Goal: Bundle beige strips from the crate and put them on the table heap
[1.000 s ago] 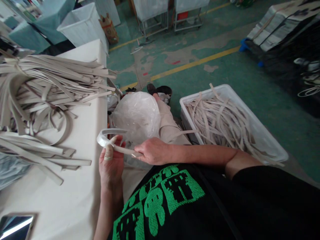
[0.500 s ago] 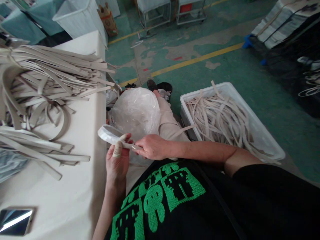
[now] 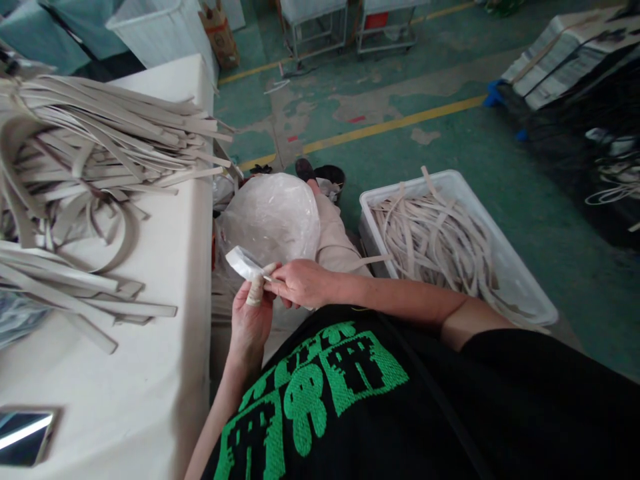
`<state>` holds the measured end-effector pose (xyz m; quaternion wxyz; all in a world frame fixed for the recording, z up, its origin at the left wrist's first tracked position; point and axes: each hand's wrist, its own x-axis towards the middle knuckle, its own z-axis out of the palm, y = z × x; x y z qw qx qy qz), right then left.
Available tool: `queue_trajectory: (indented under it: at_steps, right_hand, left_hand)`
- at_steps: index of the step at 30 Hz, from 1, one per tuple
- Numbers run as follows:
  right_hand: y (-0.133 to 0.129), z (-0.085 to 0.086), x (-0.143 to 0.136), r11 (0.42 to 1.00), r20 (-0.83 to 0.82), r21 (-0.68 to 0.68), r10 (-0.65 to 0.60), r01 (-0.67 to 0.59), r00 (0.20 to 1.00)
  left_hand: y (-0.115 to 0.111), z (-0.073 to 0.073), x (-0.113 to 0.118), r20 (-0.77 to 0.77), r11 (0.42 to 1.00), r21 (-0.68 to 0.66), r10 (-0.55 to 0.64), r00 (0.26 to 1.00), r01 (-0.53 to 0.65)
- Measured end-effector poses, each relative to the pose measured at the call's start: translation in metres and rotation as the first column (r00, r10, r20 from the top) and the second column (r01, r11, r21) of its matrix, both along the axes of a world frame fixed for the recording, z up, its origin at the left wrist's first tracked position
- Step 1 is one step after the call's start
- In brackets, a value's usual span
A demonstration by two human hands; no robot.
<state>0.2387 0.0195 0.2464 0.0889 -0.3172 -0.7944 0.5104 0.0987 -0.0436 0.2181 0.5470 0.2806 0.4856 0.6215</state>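
A pale strip with a shiny white face [image 3: 243,263] sticks out up and left from between my hands, above my lap. My left hand [image 3: 254,319] is closed on it, with a light wrapping on the thumb. Pressed up against it, my right hand [image 3: 301,283] is closed in a pinch on the strip's near end. The fingertips hide most of that end. A clear plastic bag [image 3: 277,213] lies over my lap just beyond the hands.
Left, a white-covered table [image 3: 165,373] carries bundled beige strips [image 3: 145,127], loose strips [image 3: 90,280] and a phone [image 3: 25,437]. To my right stands a white bin [image 3: 525,280] of tangled strips [image 3: 435,240]. Wheeled carts [image 3: 317,30] stand farther off on the green floor.
My left hand has moved right, closer to my right hand. Less of the strip now shows, and its free end has shifted right. The right hand has stayed nearly in place.
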Motion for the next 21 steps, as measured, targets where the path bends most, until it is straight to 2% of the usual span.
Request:
queue_trajectory:
  at_steps: [4, 7, 9, 10, 12, 15, 18, 21]
  right_hand:
    - [0.015, -0.004, 0.001, 0.999, -0.155, -0.039, 0.030, -0.037, 0.987]
    - [0.031, -0.014, 0.010, 0.988, -0.298, -0.054, -0.153, 0.143, 0.942]
    - [0.042, -0.021, 0.013, 0.971, -0.376, -0.009, -0.224, 0.238, 0.899]
    - [0.046, -0.023, 0.012, 0.970, -0.412, 0.050, -0.198, 0.239, 0.889]
    - [0.051, -0.025, 0.007, 0.963, -0.445, 0.206, -0.066, 0.174, 0.893]
    - [0.051, -0.020, -0.004, 0.927, -0.382, 0.375, 0.133, 0.022, 0.914]
    - [0.048, -0.014, -0.010, 0.910, -0.302, 0.409, 0.206, -0.069, 0.931]
    - [0.045, -0.008, -0.007, 0.935, -0.316, 0.344, 0.204, -0.089, 0.926]
  left_hand:
    - [-0.001, 0.004, -0.003, 0.001, 0.999, 0.039, 0.026, 1.000, -0.026]
    - [-0.002, 0.010, -0.016, -0.025, 0.995, 0.044, 0.086, 0.996, -0.085]
    - [-0.003, 0.012, -0.020, -0.020, 0.998, 0.000, 0.061, 0.998, -0.061]
    - [-0.005, 0.013, -0.020, -0.006, 0.999, -0.030, 0.026, 1.000, -0.026]
    - [-0.007, 0.015, -0.017, 0.033, 0.996, -0.075, -0.054, 0.998, 0.057]
    - [-0.013, 0.017, -0.009, 0.080, 0.984, -0.103, -0.139, 0.987, 0.147]
    - [-0.018, 0.010, -0.007, 0.126, 0.961, -0.140, -0.222, 0.967, 0.239]
    - [-0.014, -0.014, -0.011, 0.265, 0.929, -0.227, -0.230, 0.936, 0.292]
